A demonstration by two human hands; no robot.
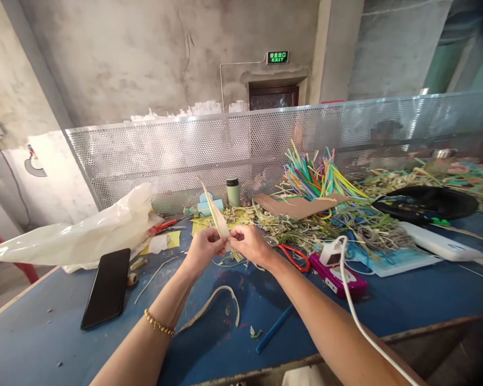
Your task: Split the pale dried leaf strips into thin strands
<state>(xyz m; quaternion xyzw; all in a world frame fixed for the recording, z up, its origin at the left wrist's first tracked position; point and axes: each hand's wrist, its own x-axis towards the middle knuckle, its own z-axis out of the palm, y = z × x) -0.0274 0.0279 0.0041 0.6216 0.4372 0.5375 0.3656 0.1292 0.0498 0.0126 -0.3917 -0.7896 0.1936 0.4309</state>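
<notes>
Husk, or some dry leaf much like it, stands up from between the two bare hands in front of me, its narrow tip leaning to the left. From where I stand, the left hand and the right hand meet at its broader lower end, each pinching it between thumb and fingers, raised over the blue table and on the near side of the messy heap of fibres. How hard they squeeze, I can't tell. The piece looks next to weightless, thin and papery, stiff enough lengthwise to hold itself up, yet likely to bend easily across. I'd expect it to split along its length if tugged roughly, and the pointed tip to fray first. It doesn't strike me as slippery; a light fingertip pinch should do. The broad end seems the sound place to take hold, where there is most material. Another pale strip lies curled below the hands, which suggests how readily such stuff takes a bend.
</notes>
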